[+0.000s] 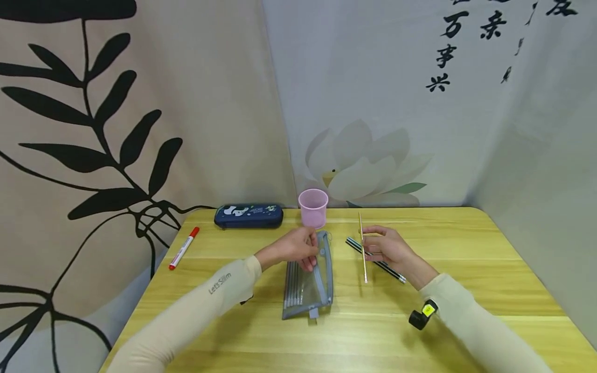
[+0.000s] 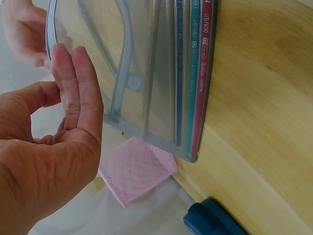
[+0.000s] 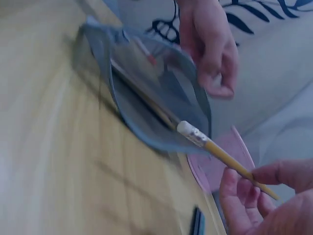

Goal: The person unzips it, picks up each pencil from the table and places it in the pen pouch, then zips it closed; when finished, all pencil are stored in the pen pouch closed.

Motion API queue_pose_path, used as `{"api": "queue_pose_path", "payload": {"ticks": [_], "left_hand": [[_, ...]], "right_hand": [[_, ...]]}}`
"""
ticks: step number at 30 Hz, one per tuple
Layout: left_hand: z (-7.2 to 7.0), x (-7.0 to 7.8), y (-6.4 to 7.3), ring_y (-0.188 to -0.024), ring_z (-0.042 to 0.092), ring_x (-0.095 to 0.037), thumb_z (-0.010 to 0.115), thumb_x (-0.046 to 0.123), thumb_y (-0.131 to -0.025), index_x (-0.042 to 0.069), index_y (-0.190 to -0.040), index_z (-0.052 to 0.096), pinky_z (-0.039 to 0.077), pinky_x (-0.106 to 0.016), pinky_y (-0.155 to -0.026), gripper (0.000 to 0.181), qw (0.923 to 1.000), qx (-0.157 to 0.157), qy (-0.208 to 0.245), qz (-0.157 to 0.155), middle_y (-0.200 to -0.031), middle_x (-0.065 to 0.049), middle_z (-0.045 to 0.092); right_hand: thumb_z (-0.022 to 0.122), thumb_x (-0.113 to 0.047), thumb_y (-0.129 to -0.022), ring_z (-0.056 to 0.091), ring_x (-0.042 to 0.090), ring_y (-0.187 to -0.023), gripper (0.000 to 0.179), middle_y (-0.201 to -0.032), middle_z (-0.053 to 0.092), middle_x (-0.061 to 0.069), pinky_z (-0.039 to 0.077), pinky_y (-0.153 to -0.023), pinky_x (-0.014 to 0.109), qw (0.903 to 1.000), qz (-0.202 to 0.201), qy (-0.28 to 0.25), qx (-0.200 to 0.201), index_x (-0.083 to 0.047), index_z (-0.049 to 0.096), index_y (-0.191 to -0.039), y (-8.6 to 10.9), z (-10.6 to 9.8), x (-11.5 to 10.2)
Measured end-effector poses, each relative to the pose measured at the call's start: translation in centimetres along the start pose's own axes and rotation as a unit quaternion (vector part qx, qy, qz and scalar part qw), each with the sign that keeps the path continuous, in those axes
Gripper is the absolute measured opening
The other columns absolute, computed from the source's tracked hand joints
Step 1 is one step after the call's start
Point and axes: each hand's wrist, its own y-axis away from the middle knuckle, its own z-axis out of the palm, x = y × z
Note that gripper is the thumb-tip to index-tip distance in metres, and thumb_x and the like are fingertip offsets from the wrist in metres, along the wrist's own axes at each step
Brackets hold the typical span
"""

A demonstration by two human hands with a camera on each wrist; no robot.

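Observation:
A grey mesh zip pouch (image 1: 303, 290) lies on the table, its mouth parted in the right wrist view, with several pencils inside (image 2: 193, 73). My left hand (image 1: 298, 248) is at the pouch's upper part; in the left wrist view its fingers (image 2: 88, 93) are nearly straight alongside the mesh. My right hand (image 1: 389, 248) pinches a yellow pencil (image 3: 227, 159) near one end, between thumb and fingers. The pencil's white eraser (image 3: 185, 128) points to the pouch mouth and overlaps its rim in that view. Beneath the right hand, dark pencils (image 1: 389, 270) lie on the table.
A pink cup (image 1: 313, 208) stands behind the pouch at the table's back edge. Left of it sits a dark blue pencil case (image 1: 249, 216). A red-and-white marker (image 1: 184, 248) lies near the table's left edge. Printed curtains hang behind.

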Motion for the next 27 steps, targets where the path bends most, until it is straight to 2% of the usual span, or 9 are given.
{"api": "queue_pose_path", "payload": {"ticks": [5,11,15,20,27], "left_hand": [[0.0,-0.1,0.1,-0.056,0.071,-0.020,0.057,0.001,-0.101,0.000,-0.105,0.052,0.069,-0.055,-0.072,0.007,1.0000,0.000,0.002,0.004,-0.073,-0.014,0.071],[0.2,0.0,0.2,-0.057,0.071,-0.020,0.058,0.001,-0.100,-0.001,-0.107,0.052,0.070,-0.049,-0.067,0.009,0.9999,0.001,0.010,0.005,-0.075,-0.016,0.071],[0.3,0.1,0.3,-0.056,0.070,-0.020,0.058,0.000,-0.099,0.000,-0.107,0.052,0.070,-0.049,-0.068,0.010,1.0000,0.001,0.008,0.004,-0.075,-0.015,0.070],[0.4,0.0,0.1,-0.055,0.070,-0.019,0.057,0.001,-0.099,0.001,-0.106,0.052,0.069,-0.054,-0.071,0.009,1.0000,0.002,0.006,0.003,-0.072,-0.013,0.070],[0.4,-0.3,0.0,-0.055,0.070,-0.020,0.057,0.001,-0.099,0.000,-0.106,0.052,0.069,-0.054,-0.070,0.008,1.0000,0.003,0.008,0.004,-0.072,-0.014,0.070]], "right_hand": [[0.060,-0.005,-0.103,0.070,0.012,-0.085,0.045,-0.098,0.070,0.002,0.070,-0.086,0.038,0.9995,-0.011,-0.031,-0.005,0.002,0.042,-0.144,0.5,2.2,0.2],[0.059,0.000,-0.101,0.069,0.012,-0.083,0.031,-0.094,0.067,0.001,0.070,-0.087,0.041,0.9968,-0.016,-0.077,0.011,-0.001,0.045,-0.129,0.6,4.5,0.9],[0.056,0.004,-0.098,0.068,0.011,-0.080,0.029,-0.090,0.065,0.000,0.070,-0.084,0.039,0.9938,-0.021,-0.105,0.030,-0.003,0.043,-0.123,0.5,5.8,1.4],[0.057,0.005,-0.096,0.067,0.013,-0.079,0.030,-0.087,0.064,0.000,0.070,-0.084,0.040,0.9940,-0.019,-0.104,0.028,-0.003,0.042,-0.121,0.4,7.1,2.1],[0.060,0.003,-0.095,0.068,0.017,-0.078,0.035,-0.085,0.066,0.005,0.071,-0.081,0.040,0.9961,0.023,-0.085,0.007,-0.001,0.045,-0.127,0.3,8.1,3.0]]}}
